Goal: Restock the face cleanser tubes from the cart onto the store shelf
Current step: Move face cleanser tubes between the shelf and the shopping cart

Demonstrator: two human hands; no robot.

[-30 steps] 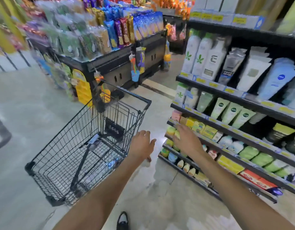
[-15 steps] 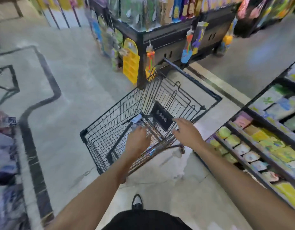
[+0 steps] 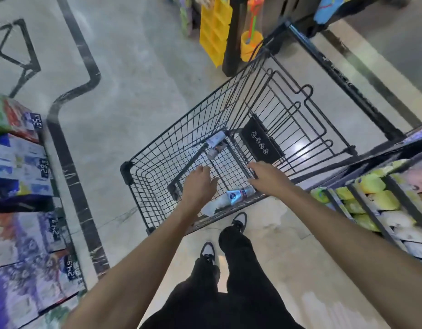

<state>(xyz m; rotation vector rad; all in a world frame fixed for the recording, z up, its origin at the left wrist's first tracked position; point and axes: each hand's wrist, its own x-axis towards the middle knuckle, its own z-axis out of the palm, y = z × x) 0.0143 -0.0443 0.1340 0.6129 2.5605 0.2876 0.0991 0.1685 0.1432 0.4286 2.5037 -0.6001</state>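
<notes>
A black wire shopping cart is seen from above, with both arms reached down into its basket. The left hand is held over the wire floor with fingers fairly straight and close together, gripping nothing. The right hand is lowered at the cart's near right corner with fingers spread loosely; whether the wire is touched cannot be told through the blur.

Between the hands, toward six o'clock of the basket, a white face cleanser tube with a blue end is lying on its side, just beside the right wrist, and something pale is lying next to it, partly hidden under the left wrist. A second small white tube is seen at twelve o'clock from the left hand, against the far end of the basket.

At three o'clock, the dark store shelf with yellow and white packs is stocked low down. The task is judged part-way at best: at least two tubes remain in the cart, none is held, and a pick-up is still to be made.
</notes>
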